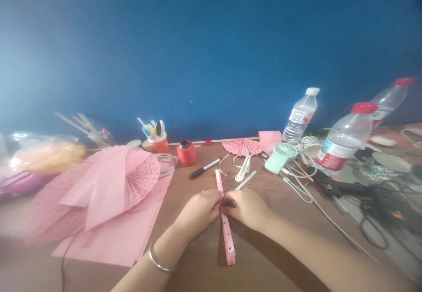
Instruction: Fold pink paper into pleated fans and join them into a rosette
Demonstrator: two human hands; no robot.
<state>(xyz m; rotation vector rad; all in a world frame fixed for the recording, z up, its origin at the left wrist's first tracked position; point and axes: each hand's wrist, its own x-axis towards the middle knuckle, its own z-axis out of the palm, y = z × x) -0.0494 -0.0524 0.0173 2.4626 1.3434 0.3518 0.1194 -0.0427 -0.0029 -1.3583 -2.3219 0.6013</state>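
Head view: marker [205, 168], cutter [243, 169] lie near pink strip [227, 234].

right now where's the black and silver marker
In the head view, the marker lies on the table slightly left of centre, beyond the left hand, to the near right of the red round object.
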